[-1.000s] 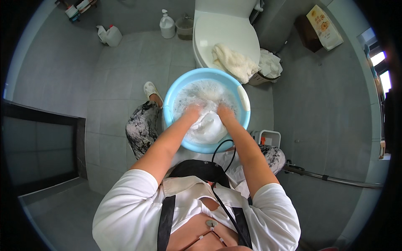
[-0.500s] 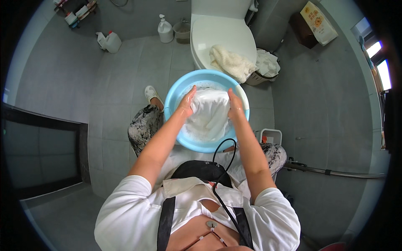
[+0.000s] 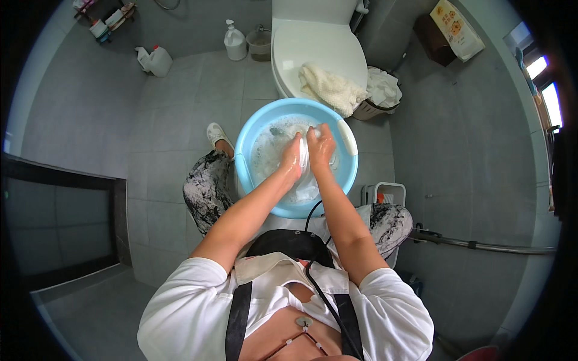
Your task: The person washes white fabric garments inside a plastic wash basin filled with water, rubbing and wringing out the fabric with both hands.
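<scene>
A light-blue basin [image 3: 243, 133] of foamy water stands on the floor between my legs. Above the suds, my left hand [image 3: 292, 159] and my right hand [image 3: 321, 146] are close together. Both are closed on a wet white cloth [image 3: 304, 155], bunched between them, its lower part hanging into the water. My fingers partly hide it, and I cannot tell what kind of garment or cloth it is. A white strip [image 3: 347, 137] lies along the basin's right rim.
Just beyond the basin is a white toilet [image 3: 319, 45] with a cream towel [image 3: 330, 88] on its lid. To its right stands a filled waste bin [image 3: 383, 90]. A pump bottle [image 3: 235, 41] and jug [image 3: 155, 60] stand by the wall. A black cable [image 3: 316, 268] hangs down my front.
My hands have come together, the right one moving left and the left one moving right. The cloth, spread between them before, is now gathered into a narrow bunch.
</scene>
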Available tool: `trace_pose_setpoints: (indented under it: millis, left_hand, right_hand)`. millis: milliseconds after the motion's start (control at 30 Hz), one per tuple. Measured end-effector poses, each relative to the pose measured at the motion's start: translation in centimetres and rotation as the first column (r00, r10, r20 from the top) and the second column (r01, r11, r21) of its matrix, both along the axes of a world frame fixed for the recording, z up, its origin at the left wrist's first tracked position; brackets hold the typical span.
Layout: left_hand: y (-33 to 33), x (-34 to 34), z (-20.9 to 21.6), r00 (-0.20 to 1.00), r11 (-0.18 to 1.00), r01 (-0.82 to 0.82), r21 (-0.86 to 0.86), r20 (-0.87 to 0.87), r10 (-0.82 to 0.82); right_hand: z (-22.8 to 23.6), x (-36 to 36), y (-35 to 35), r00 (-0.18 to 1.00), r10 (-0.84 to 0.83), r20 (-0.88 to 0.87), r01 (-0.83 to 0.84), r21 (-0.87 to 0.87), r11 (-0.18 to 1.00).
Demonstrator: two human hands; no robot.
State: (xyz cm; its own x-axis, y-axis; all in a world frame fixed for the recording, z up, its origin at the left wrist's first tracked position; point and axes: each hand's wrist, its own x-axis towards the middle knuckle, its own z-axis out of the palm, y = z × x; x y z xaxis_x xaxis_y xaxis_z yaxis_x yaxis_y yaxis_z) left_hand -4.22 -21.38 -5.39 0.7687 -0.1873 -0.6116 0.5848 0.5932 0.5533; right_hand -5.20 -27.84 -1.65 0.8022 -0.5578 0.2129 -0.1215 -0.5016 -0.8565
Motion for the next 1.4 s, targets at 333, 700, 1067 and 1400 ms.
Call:
trace_pose_setpoints:
  millis: [333, 700, 1067, 1400]
  left_hand:
    - [0.4, -0.3, -0.1, 0.977, 0.976, 0.178, -0.122, -0.100, -0.191]
    - [7.0, 2.3, -2.5, 0.737, 0.330, -0.027, 0.943, 0.242, -0.631]
    - [5.8, 0.3, -11.0, 0.373, -0.272, 0.090, 0.958, -0.285, -0.883]
    - [9.2, 3.8, 1.2, 0.374, 0.147, 0.293, 0.945, 0.028, -0.927]
  right_hand:
    - [0.0, 0.6, -0.3, 0.992, -0.024, -0.123, 0.005, -0.152, 0.988]
    - [-2.9, -0.8, -6.6, 0.912, 0.317, -0.262, -0.375, -0.213, 0.902]
    - [-9.9, -1.6, -5.0, 0.392, 0.192, -0.900, -0.854, -0.279, 0.439]
    - [-2.8, -0.5, -7.8, 0.597, 0.395, -0.698, -0.732, -0.272, 0.625]
